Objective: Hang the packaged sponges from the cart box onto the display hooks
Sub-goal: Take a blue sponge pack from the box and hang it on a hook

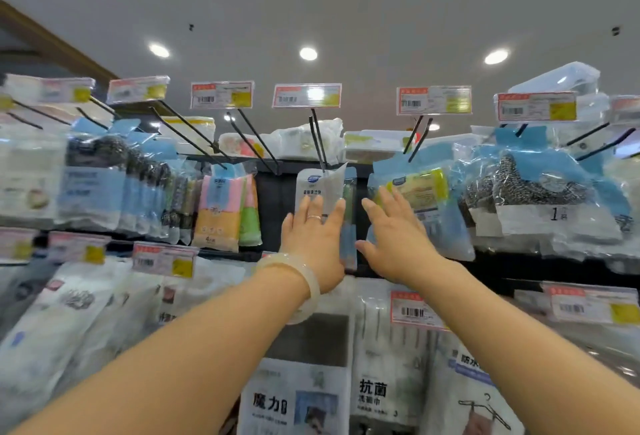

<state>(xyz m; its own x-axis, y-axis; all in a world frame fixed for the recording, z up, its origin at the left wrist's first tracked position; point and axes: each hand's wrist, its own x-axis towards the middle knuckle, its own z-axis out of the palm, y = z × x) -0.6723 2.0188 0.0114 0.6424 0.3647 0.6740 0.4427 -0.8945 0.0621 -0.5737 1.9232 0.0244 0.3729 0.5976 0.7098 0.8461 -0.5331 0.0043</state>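
A white packaged sponge [317,186] hangs on a black double display hook [317,138] at the centre of the top row. My left hand [313,238], with a ring and a pale bangle, lies flat against this pack with straight fingers. A second narrow pack [349,226] hangs edge-on just behind it. My right hand [393,237] is raised beside it, fingers straight, touching the yellow sponge pack [424,192] on the neighbouring hook [417,140]. The cart box is out of sight.
Pastel cloth packs [223,207] hang to the left and steel-scourer packs [540,188] to the right. Price tags [306,95] sit on the hook ends overhead. Lower hooks carry larger white packs [294,400]. Boxes [308,140] rest on the top shelf.
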